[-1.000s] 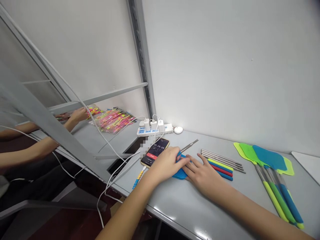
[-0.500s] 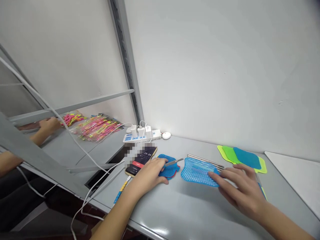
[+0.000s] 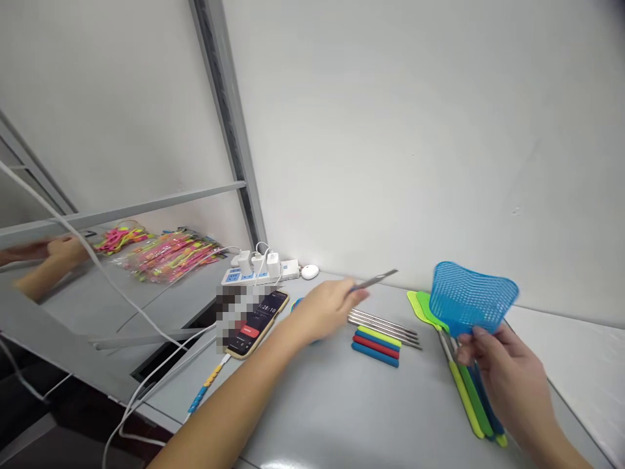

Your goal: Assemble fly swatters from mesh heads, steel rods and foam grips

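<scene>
My left hand (image 3: pixel 328 311), slightly blurred, is closed around a thin metal rod (image 3: pixel 379 279) that points up to the right. In my right hand (image 3: pixel 512 374), thumb and fingers pinch the narrow end of a blue mesh fly swatter head (image 3: pixel 471 293), raised off the table. Between the hands lie several metal rods (image 3: pixel 385 324) side by side. Coloured handle grips (image 3: pixel 375 349) in yellow, blue and red lie in front of them. Under my right hand are several fly swatters with coloured handles (image 3: pixel 466 397), partly covered. More blue mesh (image 3: pixel 297 303) is mostly hidden behind my left hand.
A phone (image 3: pixel 258 322) on a charging cable lies at the left, by a power strip (image 3: pixel 261 272) with plugs. White cables (image 3: pixel 146 306) cross the left side. Beyond the metal frame (image 3: pixel 229 130), another person's hands (image 3: pixel 66 251) work near bagged colourful items (image 3: pixel 168 254).
My right hand has lifted the blue swatter head and carried it right, uncovering the rods and handle grips. My left hand has raised the rod off the blue mesh and moved right.
</scene>
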Demonstrator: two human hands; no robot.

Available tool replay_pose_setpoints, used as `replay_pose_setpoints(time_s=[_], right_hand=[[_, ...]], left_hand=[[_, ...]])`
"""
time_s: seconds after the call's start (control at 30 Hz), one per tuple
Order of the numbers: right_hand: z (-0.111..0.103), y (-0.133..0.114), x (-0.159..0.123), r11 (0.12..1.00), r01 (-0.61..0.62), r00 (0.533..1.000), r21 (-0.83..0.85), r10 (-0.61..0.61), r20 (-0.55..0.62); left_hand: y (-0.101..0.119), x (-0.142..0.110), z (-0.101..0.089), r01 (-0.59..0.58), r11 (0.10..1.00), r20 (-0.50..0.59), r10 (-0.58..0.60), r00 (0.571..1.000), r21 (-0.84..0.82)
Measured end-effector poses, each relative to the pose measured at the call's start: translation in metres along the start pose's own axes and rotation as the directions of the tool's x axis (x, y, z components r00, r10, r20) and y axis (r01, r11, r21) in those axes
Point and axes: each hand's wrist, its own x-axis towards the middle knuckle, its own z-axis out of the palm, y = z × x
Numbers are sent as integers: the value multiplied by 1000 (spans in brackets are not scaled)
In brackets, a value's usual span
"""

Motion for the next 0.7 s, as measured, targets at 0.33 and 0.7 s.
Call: replay_pose_setpoints(time_s=[0.33, 0.7], right_hand=[[0, 7, 0, 880, -343, 915, 328, 234, 328], [-7, 8, -2, 925, -356, 899, 136, 299, 320]], left_hand=[[30, -26, 135, 264, 592, 294, -48, 955, -762], [19, -23, 137, 419, 603, 512, -20, 858, -679]])
